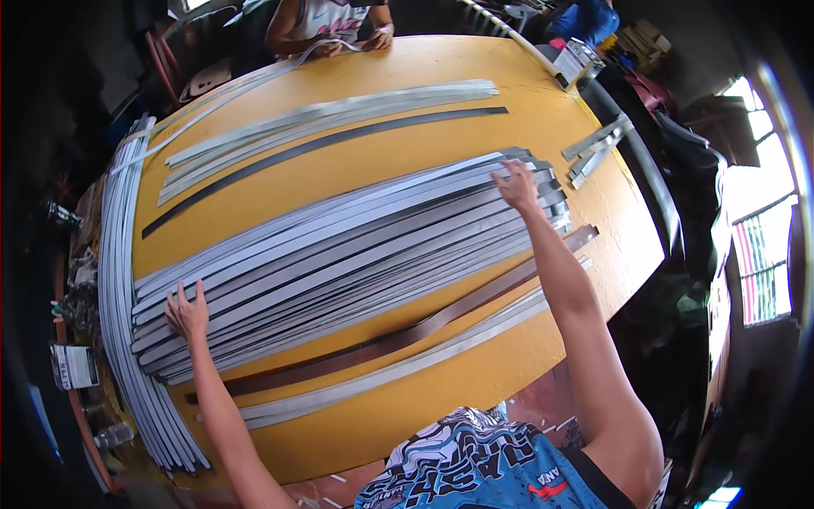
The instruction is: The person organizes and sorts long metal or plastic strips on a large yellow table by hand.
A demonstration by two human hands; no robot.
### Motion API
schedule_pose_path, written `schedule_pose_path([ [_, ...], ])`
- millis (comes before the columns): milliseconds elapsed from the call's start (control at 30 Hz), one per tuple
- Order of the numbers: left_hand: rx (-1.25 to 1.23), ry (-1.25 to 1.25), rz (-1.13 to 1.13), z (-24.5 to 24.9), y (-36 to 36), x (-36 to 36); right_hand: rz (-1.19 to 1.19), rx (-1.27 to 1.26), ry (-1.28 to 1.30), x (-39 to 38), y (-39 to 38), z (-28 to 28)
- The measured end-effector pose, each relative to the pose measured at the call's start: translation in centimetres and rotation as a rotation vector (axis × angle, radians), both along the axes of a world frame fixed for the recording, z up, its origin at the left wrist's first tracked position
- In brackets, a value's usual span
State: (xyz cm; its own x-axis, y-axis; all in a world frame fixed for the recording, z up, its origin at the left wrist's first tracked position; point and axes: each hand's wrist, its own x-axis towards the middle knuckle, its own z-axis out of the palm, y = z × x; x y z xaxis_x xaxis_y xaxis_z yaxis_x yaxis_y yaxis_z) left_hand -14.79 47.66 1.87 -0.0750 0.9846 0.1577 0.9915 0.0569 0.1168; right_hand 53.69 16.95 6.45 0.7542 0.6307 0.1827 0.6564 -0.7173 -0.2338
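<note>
Long flat strips (339, 263) in grey, white and dark tones lie side by side in a wide, layered bundle across the yellow table (441, 68). At the bundle's left end, my left hand (186, 314) rests on the strips with its fingers spread. My right hand (515, 185) is at the far right end, fingers apart, touching the pale upper strips. Its fingertips partly cover the strip ends. Just nearer to me than the bundle lies a brown strip (407, 338), bent slightly midway, with pale strips (390, 373) beside it.
More white strips (119, 280) hang along the table's left edge. Beyond the bundle lie a dark strip (339, 148) and pale strips (339, 109). Short pieces (598, 148) sit at the right. Across the table, another person (331, 25) handles a white strip (280, 72).
</note>
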Motion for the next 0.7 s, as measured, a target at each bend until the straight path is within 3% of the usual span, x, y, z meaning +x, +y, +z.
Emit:
schedule_pose_path([
  [67, -0.101, 0.078, 0.035, 0.1, -0.5, 0.8, -0.005, -0.131, 0.02, -0.7, 0.6, -1.1],
  [200, -0.116, 0.05, 0.095, 0.1, -0.6, 0.3, 0.023, -0.11, -0.012, -1.7, 0.2, -1.1],
  [267, 0.039, 0.059, -0.028, -2.7, 0.8, -1.6, 0.113, -0.061, -0.149, -0.8, 0.3, -2.5],
  [333, 0.183, -0.026, -0.088, 0.6, -2.9, 0.7, 0.209, -0.049, -0.085, 0.3, 0.4, -2.5],
  [367, 0.07, -0.027, -0.074, 3.6, -4.3, 2.4, 0.304, 0.023, -0.056, 0.7, 0.2, -2.7],
  [400, 0.141, 0.0, -0.059, 2.5, -4.1, 1.9, 0.402, 0.004, -0.055, 0.9, 0.4, -2.7],
  [433, 0.173, 0.002, -0.073, 2.4, -4.1, 1.9, 0.272, -0.023, 0.061, 0.5, 1.1, -2.3],
  [533, 0.069, -0.037, 0.008, 1.1, -3.2, 1.0, 0.216, -0.052, -0.011, -1.6, 1.8, -1.3],
  [633, -0.043, -0.117, 0.069, 3.2, -4.0, 1.7, 0.295, -0.013, 0.093, -2.0, 2.0, -1.3],
  [700, 0.015, -0.176, 0.032, 4.0, -5.0, 2.1, 0.186, 0.057, -0.06, -3.6, 1.8, -1.2],
])
